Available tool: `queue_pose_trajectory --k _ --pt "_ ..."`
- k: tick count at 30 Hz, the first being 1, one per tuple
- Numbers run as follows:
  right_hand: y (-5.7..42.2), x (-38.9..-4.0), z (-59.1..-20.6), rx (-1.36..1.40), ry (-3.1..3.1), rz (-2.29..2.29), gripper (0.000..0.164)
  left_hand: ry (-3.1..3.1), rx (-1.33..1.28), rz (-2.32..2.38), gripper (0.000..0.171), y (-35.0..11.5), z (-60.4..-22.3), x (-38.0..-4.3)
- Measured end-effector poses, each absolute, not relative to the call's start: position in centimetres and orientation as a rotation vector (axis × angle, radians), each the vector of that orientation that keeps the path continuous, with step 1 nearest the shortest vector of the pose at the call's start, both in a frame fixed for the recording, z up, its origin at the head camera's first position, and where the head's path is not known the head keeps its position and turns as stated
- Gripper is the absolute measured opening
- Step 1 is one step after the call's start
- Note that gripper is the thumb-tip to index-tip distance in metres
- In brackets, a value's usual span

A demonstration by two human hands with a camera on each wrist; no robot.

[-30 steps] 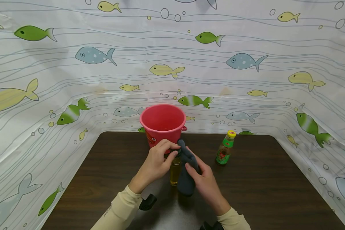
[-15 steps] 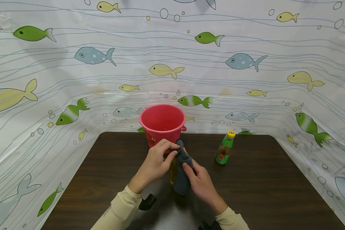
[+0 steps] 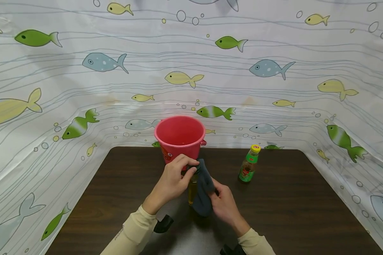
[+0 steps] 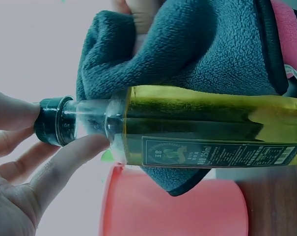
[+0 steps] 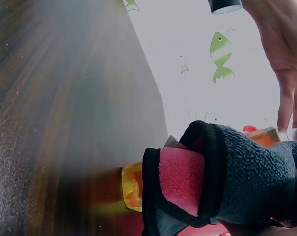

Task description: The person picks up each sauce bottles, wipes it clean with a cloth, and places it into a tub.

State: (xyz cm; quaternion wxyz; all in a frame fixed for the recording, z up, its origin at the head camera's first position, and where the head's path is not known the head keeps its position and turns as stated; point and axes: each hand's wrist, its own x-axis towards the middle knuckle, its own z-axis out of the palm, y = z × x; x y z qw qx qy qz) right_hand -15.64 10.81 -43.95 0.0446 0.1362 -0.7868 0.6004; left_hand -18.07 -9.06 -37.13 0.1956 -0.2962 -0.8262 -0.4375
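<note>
An oil bottle (image 4: 212, 123) with a dark cap and yellow-green liquid stands upright near the middle of the table. My left hand (image 3: 170, 177) holds it at the top, fingers and thumb around the cap and neck. Against the bottle's right side lies a grey-blue fleece cloth (image 3: 202, 193) with dark edging and a pink side. My right hand (image 3: 225, 203) grips this cloth, which covers part of the bottle in the head view. From the left wrist, the cloth (image 4: 207, 49) passes behind the glass. Folds of cloth hide most of the right fingers in the right wrist view.
A pink bucket (image 3: 180, 131) stands just behind the hands. To the right is a sauce bottle (image 3: 249, 164) with a yellow cap and green label. A fish-patterned curtain (image 3: 191, 53) surrounds the dark wooden table (image 3: 290, 205) at the back and sides.
The right hand has drawn the cloth left against the bottle, and the cloth now hangs flatter with its top end lower. The left hand keeps its hold on the bottle top.
</note>
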Motion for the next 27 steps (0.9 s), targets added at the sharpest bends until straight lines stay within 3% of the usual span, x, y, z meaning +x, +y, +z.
queue_pose_trajectory --k 9,17,20,27 --pt "11.4 -15.8 -45.7 0.333 -2.529 1.743 0.028 -2.340 -0.806 -1.235 0.022 -9.0 -37.5 -18.0" --pt "12.1 -16.0 -47.6 0.341 -2.695 1.405 0.060 -2.329 -0.841 -1.222 0.021 -8.9 -37.4 -18.1" --pt "12.2 -16.0 -47.9 0.327 -2.723 1.364 0.065 -2.326 -0.844 -1.226 0.022 -8.8 -37.4 -18.1" --pt "11.7 -15.8 -47.6 0.322 -2.686 1.510 0.047 -2.347 -0.821 -1.242 0.021 -9.0 -37.3 -18.2"
